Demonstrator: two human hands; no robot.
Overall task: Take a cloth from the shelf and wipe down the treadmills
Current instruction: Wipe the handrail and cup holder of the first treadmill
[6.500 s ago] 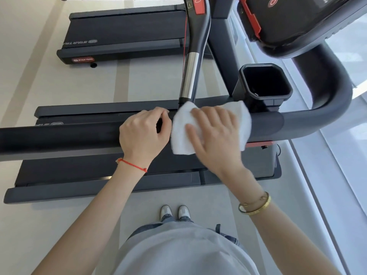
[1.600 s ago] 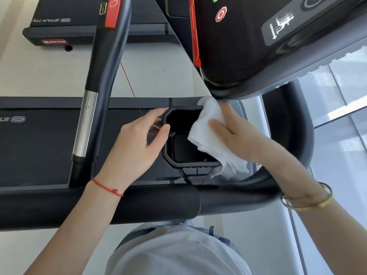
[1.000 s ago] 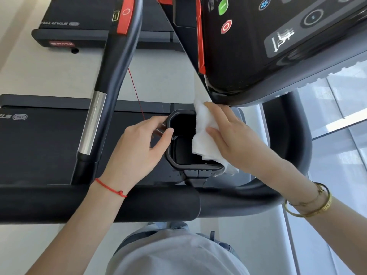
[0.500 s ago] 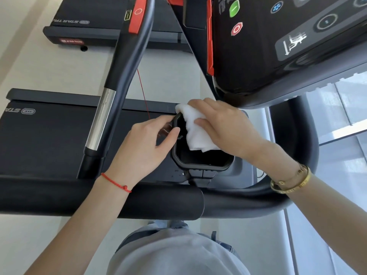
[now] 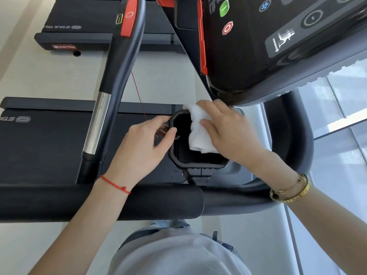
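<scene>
Wiping the cup holder [image 5: 198, 165] of the near treadmill [image 5: 49, 145], just below the black console [image 5: 278, 46]. Right hand [image 5: 228, 132] curled over a white cloth [image 5: 198, 133], fingers bunching it against the far rim and the right inner wall, with the lower folds hanging down into the dark well. Left hand [image 5: 143, 149] bracing the holder from the left, thumb hooked on the rim, fingers bent round the outer wall and gripping it. Padded handrail [image 5: 158, 201] running across in front of both wrists; thin red cord [image 5: 138, 92] hanging slack just behind the left hand. Probably partway through this fitting, with the well's floor and near wall likely not yet wiped. Risks from here: losing the loose hanging folds into the well if the grip slackens; catching the red cord with the left fingers on letting go, likely pulling off whatever it clips to; brushing the console's green button [image 5: 224, 7] or red button [image 5: 227, 28] if the cloth travels upward carelessly; knocking the gold bangle [image 5: 290, 192] against the rail on withdrawal and scuffing it.
</scene>
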